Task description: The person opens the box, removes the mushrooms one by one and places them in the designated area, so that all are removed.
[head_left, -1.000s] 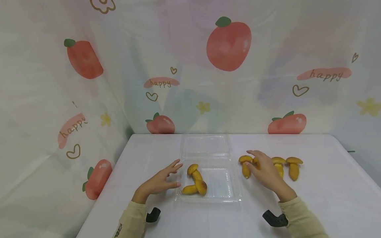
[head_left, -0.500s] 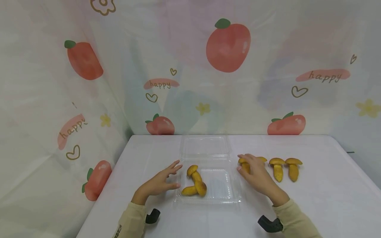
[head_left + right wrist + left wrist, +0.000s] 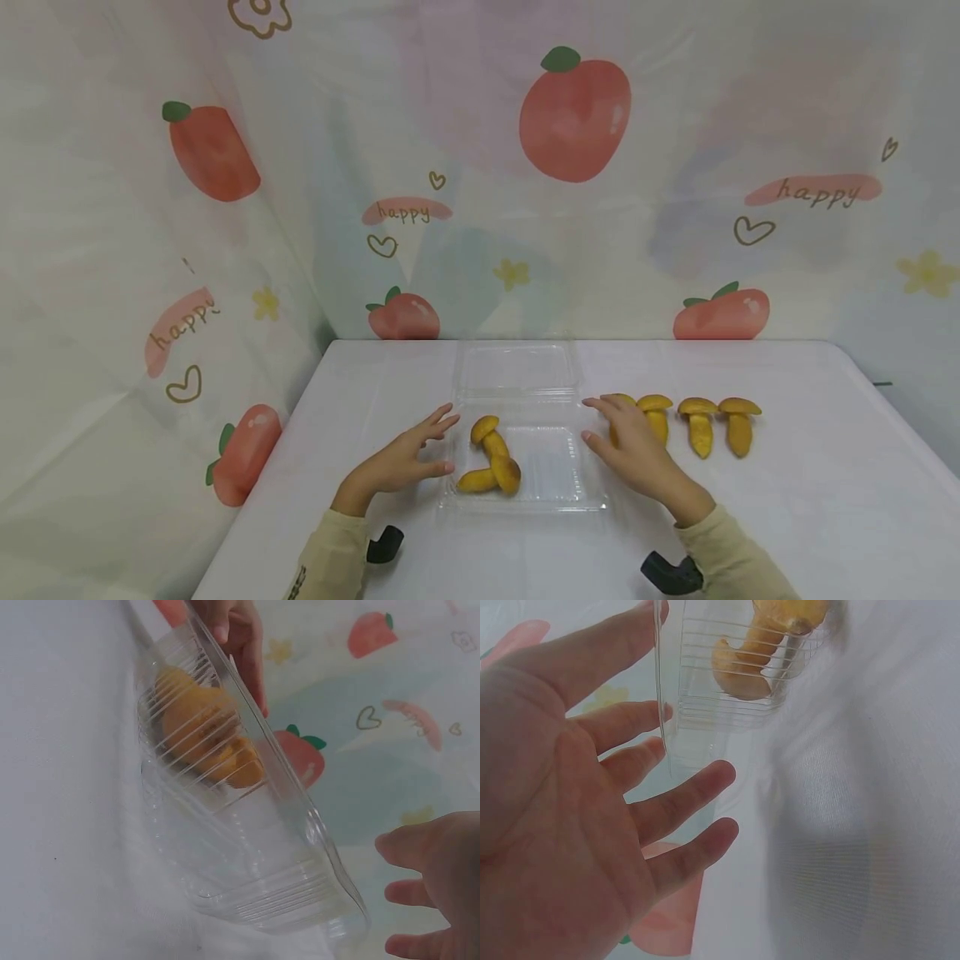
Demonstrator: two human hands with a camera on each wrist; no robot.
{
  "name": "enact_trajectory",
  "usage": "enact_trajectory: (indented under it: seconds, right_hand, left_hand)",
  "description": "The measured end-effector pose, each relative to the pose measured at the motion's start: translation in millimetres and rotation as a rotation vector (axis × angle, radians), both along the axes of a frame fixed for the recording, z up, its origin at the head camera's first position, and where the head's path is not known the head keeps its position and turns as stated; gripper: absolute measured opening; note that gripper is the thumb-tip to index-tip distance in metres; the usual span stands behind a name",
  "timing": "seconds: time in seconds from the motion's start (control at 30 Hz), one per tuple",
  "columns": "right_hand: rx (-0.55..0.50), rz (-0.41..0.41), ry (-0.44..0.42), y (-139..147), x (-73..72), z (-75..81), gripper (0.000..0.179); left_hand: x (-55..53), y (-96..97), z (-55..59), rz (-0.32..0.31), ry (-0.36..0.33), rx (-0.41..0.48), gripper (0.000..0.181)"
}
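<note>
A clear plastic clamshell box (image 3: 551,462) lies on the table, its lid (image 3: 517,367) folded back toward the wall. Inside its left half are two yellow-brown mushrooms, one slanting (image 3: 486,430) with its stem against the other's cap (image 3: 507,475). My left hand (image 3: 401,454) is at the box's left side with fingers spread; in the left wrist view its thumb and fingertips come right up to the rim (image 3: 660,682). To the right of the box my right hand (image 3: 633,450) reaches toward its right rim, fingers extended, holding nothing. It partly covers the leftmost mushroom (image 3: 621,400) of a row.
Three more mushrooms in that row stand out in full or nearly so: one close by the right hand (image 3: 655,404), another in the middle (image 3: 700,425) and one at the right end (image 3: 740,425). A printed fabric wall (image 3: 480,167) rises behind the white table (image 3: 825,500) and on its left.
My right hand has moved left, from over the row of mushrooms toward the box's right side, uncovering mushrooms behind it. My left hand and the box have stayed in place.
</note>
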State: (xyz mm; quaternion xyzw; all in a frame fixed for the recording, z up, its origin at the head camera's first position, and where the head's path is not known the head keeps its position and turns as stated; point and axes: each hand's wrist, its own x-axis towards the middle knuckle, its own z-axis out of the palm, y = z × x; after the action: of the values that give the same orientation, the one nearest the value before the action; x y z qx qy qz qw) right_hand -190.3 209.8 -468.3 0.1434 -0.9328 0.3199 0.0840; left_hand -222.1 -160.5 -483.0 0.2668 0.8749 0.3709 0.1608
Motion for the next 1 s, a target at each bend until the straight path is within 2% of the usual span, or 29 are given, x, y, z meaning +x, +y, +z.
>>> enact_trajectory:
  seconds: [0.3,0.53,0.87,1.0]
  right_hand:
    - [0.021,0.007,-0.037,-4,3.6,-1.5,0.048]
    - [0.019,0.013,-0.024,-7,4.0,-1.7,0.048]
    - [-0.033,0.066,-0.038,-20,7.9,-3.7,0.047]
    - [-0.036,0.094,-0.016,-25,10.3,-4.1,0.047]
  left_hand:
    - [-1.3,-0.5,-3.5,0.000,-0.006,-0.003,0.073]
    - [-1.4,-1.6,-1.0,-0.010,-0.005,0.003,0.074]
    - [-3.2,-2.7,-2.9,-0.014,-0.004,0.013,0.074]
    - [-3.6,-1.7,-3.8,-0.019,0.001,0.019,0.073]
